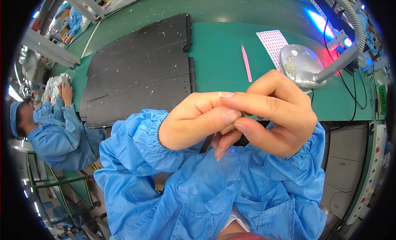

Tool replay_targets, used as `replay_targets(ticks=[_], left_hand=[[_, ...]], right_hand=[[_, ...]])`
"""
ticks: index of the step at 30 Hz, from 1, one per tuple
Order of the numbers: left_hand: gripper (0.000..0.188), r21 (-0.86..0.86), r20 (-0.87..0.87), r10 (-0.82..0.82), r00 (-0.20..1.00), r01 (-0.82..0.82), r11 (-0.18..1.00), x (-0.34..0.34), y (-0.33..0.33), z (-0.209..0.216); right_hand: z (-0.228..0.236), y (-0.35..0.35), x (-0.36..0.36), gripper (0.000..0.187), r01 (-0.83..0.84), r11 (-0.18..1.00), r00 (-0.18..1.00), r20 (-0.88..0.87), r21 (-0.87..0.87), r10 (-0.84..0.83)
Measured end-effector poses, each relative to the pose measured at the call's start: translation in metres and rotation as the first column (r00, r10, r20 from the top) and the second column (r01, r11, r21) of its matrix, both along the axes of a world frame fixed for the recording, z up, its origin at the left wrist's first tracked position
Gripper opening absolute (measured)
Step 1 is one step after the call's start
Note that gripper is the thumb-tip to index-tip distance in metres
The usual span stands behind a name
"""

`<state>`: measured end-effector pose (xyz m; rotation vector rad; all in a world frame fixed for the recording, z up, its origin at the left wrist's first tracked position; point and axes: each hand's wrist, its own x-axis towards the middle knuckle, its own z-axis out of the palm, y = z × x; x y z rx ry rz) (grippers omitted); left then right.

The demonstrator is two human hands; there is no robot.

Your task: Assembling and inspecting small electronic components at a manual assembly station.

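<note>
Presently, we find both hands raised over the near edge of the green worktop (218, 77), fingertips meeting at the centre of the scene. On the left hand (194, 120) and the right hand (282, 112), thumb and fingers are drawn together; we cannot tell whether they grip a small item, as the fingers hide the space between.

Nearest to them, just beyond the right hand, we note pink tweezers (246, 66) lying flat on the worktop, tips pointing far. Right of these we record a white sheet (270, 41) with rows of red marks, its near end beside a silver domed fixture (307, 58). A large, black, speckled panel (140, 67) covers the worktop's left. Farther left, we observe a co-worker (62, 135) in blue.
</note>
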<state>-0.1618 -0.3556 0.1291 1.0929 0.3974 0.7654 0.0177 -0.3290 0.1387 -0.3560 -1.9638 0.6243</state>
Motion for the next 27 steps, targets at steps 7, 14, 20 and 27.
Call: replay_targets(ticks=[7,14,20,27], left_hand=[[0.025,-0.059,-0.074,0.015,0.997,-0.02,0.998,-0.001,0.002,0.003],[0.025,-0.011,-0.134,0.023,0.991,-0.025,1.0,0.0,0.005,0.001],[0.027,0.023,-0.177,0.026,0.984,-0.023,0.999,0.003,0.007,0.001],[0.027,-0.014,-0.175,0.014,0.984,-0.017,1.0,0.004,0.006,-0.005]], right_hand=[[-0.004,0.001,-0.004,0.03,0.053,0.999,0.998,-0.018,0.012,-0.053],[-0.004,0.001,-0.001,0.028,0.054,0.998,0.999,0.005,-0.043,-0.053],[-0.007,0.002,0.001,0.027,0.068,0.994,0.997,0.043,-0.087,-0.065],[-0.013,0.005,0.001,0.025,0.044,0.995,0.999,-0.013,-0.094,-0.045]])
